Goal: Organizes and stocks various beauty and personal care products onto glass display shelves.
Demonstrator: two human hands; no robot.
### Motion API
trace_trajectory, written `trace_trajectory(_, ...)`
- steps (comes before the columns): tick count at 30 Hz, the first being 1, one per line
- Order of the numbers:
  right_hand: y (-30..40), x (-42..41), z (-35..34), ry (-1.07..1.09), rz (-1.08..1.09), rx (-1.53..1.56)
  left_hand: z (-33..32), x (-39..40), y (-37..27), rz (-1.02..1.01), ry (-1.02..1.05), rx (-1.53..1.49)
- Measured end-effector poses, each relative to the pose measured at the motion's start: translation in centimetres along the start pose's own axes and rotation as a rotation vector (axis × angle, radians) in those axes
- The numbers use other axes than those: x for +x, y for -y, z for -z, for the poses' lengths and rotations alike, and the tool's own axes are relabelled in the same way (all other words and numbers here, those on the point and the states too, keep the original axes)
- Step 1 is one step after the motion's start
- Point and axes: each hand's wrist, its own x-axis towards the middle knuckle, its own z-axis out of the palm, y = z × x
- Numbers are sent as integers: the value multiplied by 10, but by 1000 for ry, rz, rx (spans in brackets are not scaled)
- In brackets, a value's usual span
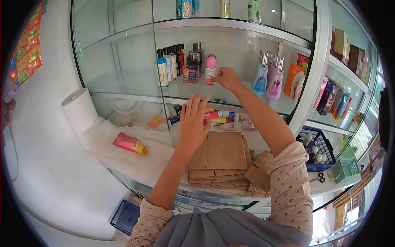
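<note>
A roll-on deodorant bottle with a pink cap (211,62) stands upright on the middle glass shelf (228,91). My right hand (228,77) is at its right side, with curled fingers and the thumb tip at the bottle's base. Whether that hand grips the bottle or only touches it, I cannot tell. My left hand (192,120) is raised flat near the shelf's front edge, fingers spread and holding nothing. Left of the deodorant stand dark perfume bottles (191,72) and a row of black-capped bottles (161,71). Blue and pink spray bottles (274,81) are to the right.
A sliding glass pane (117,61) covers the cabinet's left half. Tubes and bottles (219,117) lie jumbled on the lower level. Flattened cardboard (223,151) is stacked before me. A pink tube (129,143) rests on plastic wrap, with a blue basket (321,145) and scissors (321,178) at right.
</note>
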Motion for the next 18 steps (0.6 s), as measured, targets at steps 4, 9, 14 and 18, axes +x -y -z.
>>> trace_trajectory(4, -5, 4, -4, -47, 29, -101, -1, 0, -1, -3, -9, -2)
trace_trajectory(9, -1, 5, -4, -11, -52, -230, 0, 0, -1, -2, -12, 1)
trace_trajectory(14, -1, 0, -8, -51, -111, -270, 0, 0, -3, 3, -5, -10)
trace_trajectory(18, 6, -2, -4, -9, -125, -226, 0, 0, -2, -2, -13, -15)
